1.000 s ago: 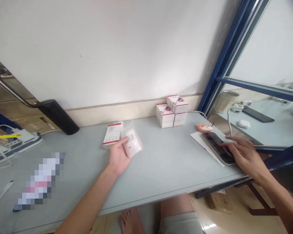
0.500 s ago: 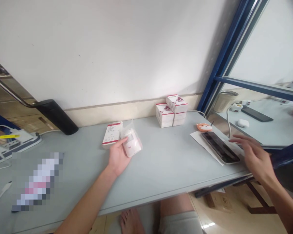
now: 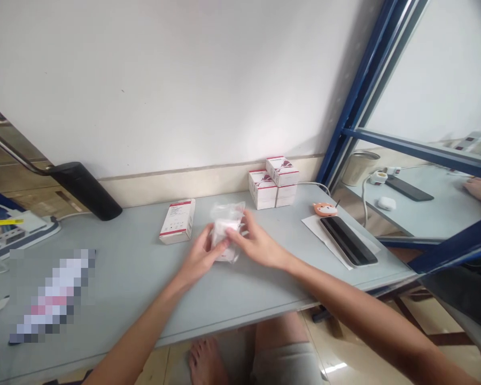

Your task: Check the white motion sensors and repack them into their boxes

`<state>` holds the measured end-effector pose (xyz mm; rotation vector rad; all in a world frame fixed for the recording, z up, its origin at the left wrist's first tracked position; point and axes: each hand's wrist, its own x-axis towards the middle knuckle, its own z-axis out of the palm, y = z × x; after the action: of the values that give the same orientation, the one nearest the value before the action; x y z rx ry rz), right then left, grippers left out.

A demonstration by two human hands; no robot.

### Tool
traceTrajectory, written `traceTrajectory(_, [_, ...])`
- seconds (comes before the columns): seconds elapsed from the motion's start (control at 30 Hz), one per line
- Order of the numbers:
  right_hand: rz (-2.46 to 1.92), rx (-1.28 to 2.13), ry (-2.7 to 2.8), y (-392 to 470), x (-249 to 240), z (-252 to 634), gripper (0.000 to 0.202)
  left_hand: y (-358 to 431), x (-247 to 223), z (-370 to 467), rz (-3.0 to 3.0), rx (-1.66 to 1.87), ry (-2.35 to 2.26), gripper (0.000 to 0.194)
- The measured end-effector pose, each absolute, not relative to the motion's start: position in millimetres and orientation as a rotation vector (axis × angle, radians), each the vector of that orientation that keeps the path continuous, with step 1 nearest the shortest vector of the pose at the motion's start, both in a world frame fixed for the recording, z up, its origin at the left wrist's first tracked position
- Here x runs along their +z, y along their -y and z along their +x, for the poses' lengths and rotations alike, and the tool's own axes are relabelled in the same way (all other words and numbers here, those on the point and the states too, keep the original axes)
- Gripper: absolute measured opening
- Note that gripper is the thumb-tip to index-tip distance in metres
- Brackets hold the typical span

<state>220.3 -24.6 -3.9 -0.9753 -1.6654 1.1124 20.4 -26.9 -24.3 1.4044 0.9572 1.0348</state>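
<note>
Between my two hands is a small white plastic device in a clear plastic bag [image 3: 226, 219], held above the middle of the table. My left hand [image 3: 200, 256] grips it from the left, thumb on its front. On the other side my right hand [image 3: 260, 243] has its thumb pressed on the device and its fingers at the bag's right edge. The fingers cover much of the device. A white and red box [image 3: 177, 220] lies just left of the bag. Several similar small boxes [image 3: 273, 182] are stacked by the wall.
To the right a smartphone [image 3: 348, 240] rests on white paper [image 3: 310, 223], beside an orange animal-shaped item [image 3: 325, 209]. A black cylinder [image 3: 86, 191] leans at the left, near a power strip [image 3: 22, 240]. A blue metal frame [image 3: 350, 107] with a mirror borders the right end.
My right hand has come from beside the phone to the bagged device and taken hold of it. My left hand keeps its hold. The phone's screen has gone dark.
</note>
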Motion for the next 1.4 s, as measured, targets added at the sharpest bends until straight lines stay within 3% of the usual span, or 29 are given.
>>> traceTrajectory(0.1, [-1.020, 1.051, 1.638, -8, 1, 194, 0.031, 23, -29, 21, 1.460, 1.033, -1.007, 0.064])
traceTrajectory(0.27, [-1.145, 0.835, 1.522, -42, -2, 177, 0.035, 20, -31, 19, 1.429, 1.029, -1.175, 0.101])
traceTrajectory(0.33, [-1.185, 0.757, 1.475, -56, -3, 182, 0.033, 22, -27, 19, 1.371, 1.019, -1.240, 0.105])
traceTrajectory(0.57, [-1.406, 0.435, 1.574, -82, -12, 235, 0.037, 24, -16, 19, 1.350, 0.965, -1.316, 0.088])
traceTrajectory(0.77, [-1.445, 0.163, 1.984, -70, -27, 222, 0.017, 18, -24, 16, 1.547, 1.334, -1.409, 0.080])
traceTrajectory(1.03, [-1.350, -0.107, 2.140, -66, -14, 213, 0.038, 24, -17, 12, 1.597, 1.709, -1.386, 0.080])
traceTrajectory(1.23, [-1.222, -0.272, 1.873, -2, 16, 300, 0.034, 29, -17, 13, 1.643, 1.509, -1.361, 0.073])
traceTrajectory(1.4, [-1.471, -0.453, 1.742, 81, -30, 422, 0.028, 34, -20, 14, 1.853, 1.246, -1.555, 0.061])
